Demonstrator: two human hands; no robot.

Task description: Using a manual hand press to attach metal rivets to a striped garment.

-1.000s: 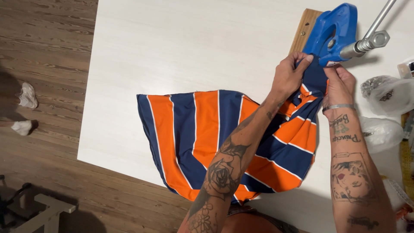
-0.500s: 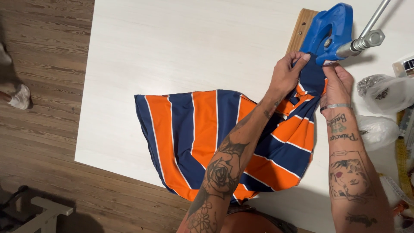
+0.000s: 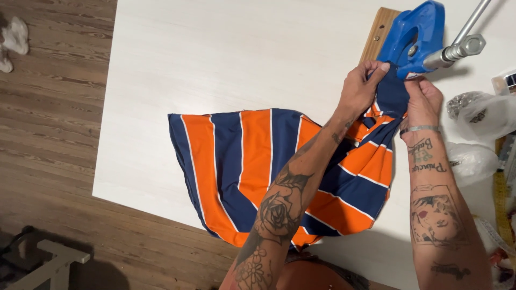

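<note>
- Striped fabric point(image 3: 258, 166), orange and navy with thin white lines, lies spread over the near part of the white table point(image 3: 226, 59); its lower corner hangs just past the table's near edge, and its upper right end is gathered up toward the far right corner.
- Left hand point(image 3: 361, 88) pinches that gathered navy end from the left, fingers curled over the cloth.
- Right hand point(image 3: 424, 99) grips the same end from the right, thumb and fingers closed on it; a metal bracelet point(image 3: 419, 129) sits on the wrist.
- Both hands hold the cloth right at the mouth of a blue hand press point(image 3: 411, 37), which stands on a wooden board point(image 3: 379, 32) at the table's far right corner.
- The press's metal lever point(image 3: 462, 40) angles up and to the right.
- Clear plastic bags point(image 3: 481, 113) lie along the right edge, just beside the right hand.
- Wooden floor point(image 3: 48, 118) shows to the left of the table.
</note>
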